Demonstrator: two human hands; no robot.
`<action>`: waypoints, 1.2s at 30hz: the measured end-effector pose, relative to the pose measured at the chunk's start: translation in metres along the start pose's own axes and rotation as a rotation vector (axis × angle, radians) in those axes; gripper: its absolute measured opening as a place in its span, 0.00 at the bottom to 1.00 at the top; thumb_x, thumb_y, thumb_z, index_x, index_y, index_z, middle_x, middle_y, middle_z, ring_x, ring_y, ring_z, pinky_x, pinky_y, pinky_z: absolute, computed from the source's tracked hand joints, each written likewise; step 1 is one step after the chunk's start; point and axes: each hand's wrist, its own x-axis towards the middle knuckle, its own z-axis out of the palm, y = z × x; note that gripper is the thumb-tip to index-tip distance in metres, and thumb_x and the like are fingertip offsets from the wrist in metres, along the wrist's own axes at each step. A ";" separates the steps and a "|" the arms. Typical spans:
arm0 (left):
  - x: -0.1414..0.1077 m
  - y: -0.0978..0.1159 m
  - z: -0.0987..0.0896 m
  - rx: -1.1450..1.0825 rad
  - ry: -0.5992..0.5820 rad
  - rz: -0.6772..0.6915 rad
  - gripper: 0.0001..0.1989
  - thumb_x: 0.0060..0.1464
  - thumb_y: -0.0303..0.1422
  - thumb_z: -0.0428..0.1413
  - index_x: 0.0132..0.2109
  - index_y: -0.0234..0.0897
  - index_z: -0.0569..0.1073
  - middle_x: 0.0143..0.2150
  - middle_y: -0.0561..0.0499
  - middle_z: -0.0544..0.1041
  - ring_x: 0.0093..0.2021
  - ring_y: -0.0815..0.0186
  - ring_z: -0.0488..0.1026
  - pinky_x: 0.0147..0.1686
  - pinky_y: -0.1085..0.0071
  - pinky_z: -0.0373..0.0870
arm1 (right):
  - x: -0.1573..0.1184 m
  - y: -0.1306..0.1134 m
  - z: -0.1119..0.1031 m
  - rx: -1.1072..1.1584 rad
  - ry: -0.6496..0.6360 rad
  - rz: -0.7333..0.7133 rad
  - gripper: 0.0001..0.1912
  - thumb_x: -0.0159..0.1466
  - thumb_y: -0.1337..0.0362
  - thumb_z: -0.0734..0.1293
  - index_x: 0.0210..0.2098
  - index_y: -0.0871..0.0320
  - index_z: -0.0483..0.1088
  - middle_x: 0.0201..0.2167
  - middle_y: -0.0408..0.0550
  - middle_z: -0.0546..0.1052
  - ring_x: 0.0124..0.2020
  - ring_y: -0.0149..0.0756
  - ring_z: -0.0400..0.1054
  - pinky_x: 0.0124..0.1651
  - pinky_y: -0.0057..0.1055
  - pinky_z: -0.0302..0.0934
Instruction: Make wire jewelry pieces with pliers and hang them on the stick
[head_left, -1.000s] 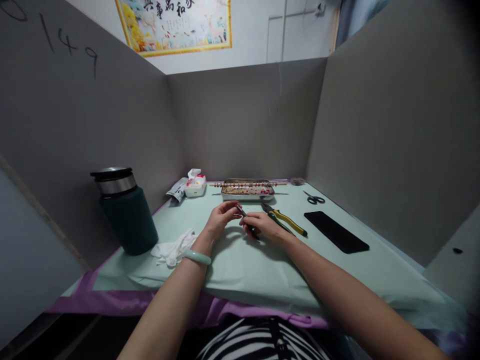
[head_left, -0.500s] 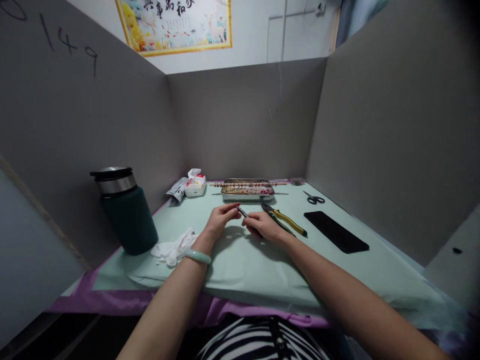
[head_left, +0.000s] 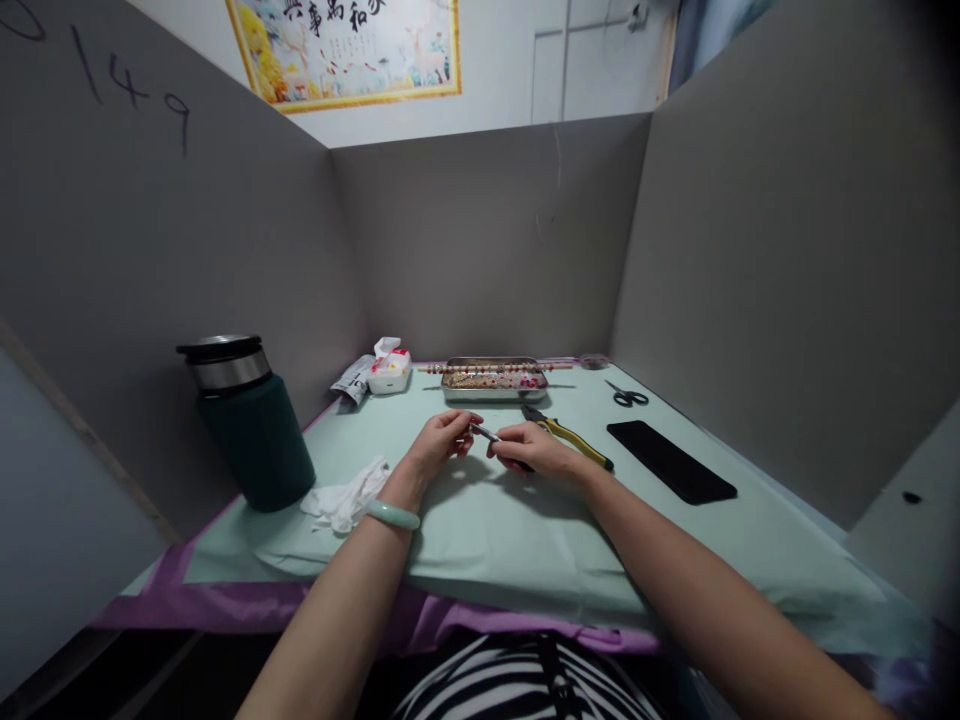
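A slim tool with a silvery front end (head_left: pixel 485 433) is held just above the table, between the two hands. The right hand (head_left: pixel 534 449) is closed around its rear part, fingers curled; the front end slants up and leftward to the left hand (head_left: pixel 441 440). There the thumb and fingers are bent together at the tip, though I cannot tell whether they grip the tip itself or something tiny. A pale green bangle (head_left: pixel 393 514) circles the left wrist.

Just beyond the right hand lie yellow-handled pliers (head_left: pixel 576 440). Behind the hands, a metal tray (head_left: pixel 495 396) contains small gold and red pieces, with beaded rods laid across it. To the right are dark scissors (head_left: pixel 628 397) and a flat black slab (head_left: pixel 670 461).

On the left, crumpled white tissue (head_left: pixel 346 497) lies near a dark teal bottle (head_left: pixel 256 440). Farther back, a silvery pouch (head_left: pixel 352 380) bears dark print too small to read, beside a white box (head_left: pixel 389 376) with red and yellow marks.

The grey left partition (head_left: pixel 150 220) carries handwritten "149", with a round stroke like a "0" before it. Above, a gold-bordered poster (head_left: pixel 349 55) shows large black characters, 興事萬和家 from left to right, partly cut off; the finer lines beneath are illegible.
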 end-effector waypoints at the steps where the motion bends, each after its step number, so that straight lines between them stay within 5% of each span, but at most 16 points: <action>1: 0.000 0.000 0.000 0.001 0.000 -0.004 0.18 0.47 0.43 0.60 0.34 0.29 0.73 0.22 0.54 0.67 0.18 0.77 0.62 0.16 0.79 0.56 | -0.001 -0.001 -0.001 0.002 -0.009 0.009 0.11 0.56 0.59 0.62 0.25 0.61 0.68 0.15 0.38 0.64 0.16 0.24 0.55 0.19 0.24 0.49; 11: 0.004 -0.006 -0.002 -0.070 0.070 -0.026 0.16 0.44 0.39 0.62 0.33 0.29 0.71 0.24 0.52 0.70 0.21 0.74 0.68 0.21 0.78 0.63 | 0.001 -0.005 -0.002 0.061 0.011 0.113 0.11 0.55 0.60 0.63 0.24 0.61 0.69 0.19 0.43 0.69 0.19 0.26 0.60 0.23 0.24 0.53; 19: 0.005 -0.003 -0.007 -0.168 0.082 -0.012 0.15 0.44 0.38 0.63 0.30 0.30 0.70 0.23 0.55 0.68 0.17 0.80 0.62 0.17 0.81 0.58 | -0.001 -0.002 -0.007 0.118 -0.065 0.109 0.12 0.56 0.59 0.65 0.30 0.62 0.72 0.25 0.47 0.73 0.23 0.27 0.63 0.25 0.24 0.56; 25: 0.006 -0.005 -0.004 -0.183 0.156 -0.030 0.13 0.44 0.35 0.64 0.32 0.30 0.70 0.28 0.49 0.74 0.30 0.69 0.74 0.30 0.74 0.71 | 0.005 0.005 -0.004 0.144 0.049 0.117 0.11 0.57 0.59 0.64 0.27 0.61 0.70 0.24 0.48 0.73 0.20 0.27 0.61 0.22 0.25 0.56; 36: 0.005 -0.008 -0.002 -0.143 0.162 0.006 0.14 0.44 0.35 0.63 0.33 0.30 0.70 0.36 0.43 0.77 0.36 0.64 0.75 0.38 0.66 0.71 | 0.011 0.015 0.006 0.074 0.124 0.118 0.10 0.57 0.61 0.62 0.26 0.61 0.69 0.20 0.46 0.71 0.14 0.25 0.59 0.16 0.23 0.53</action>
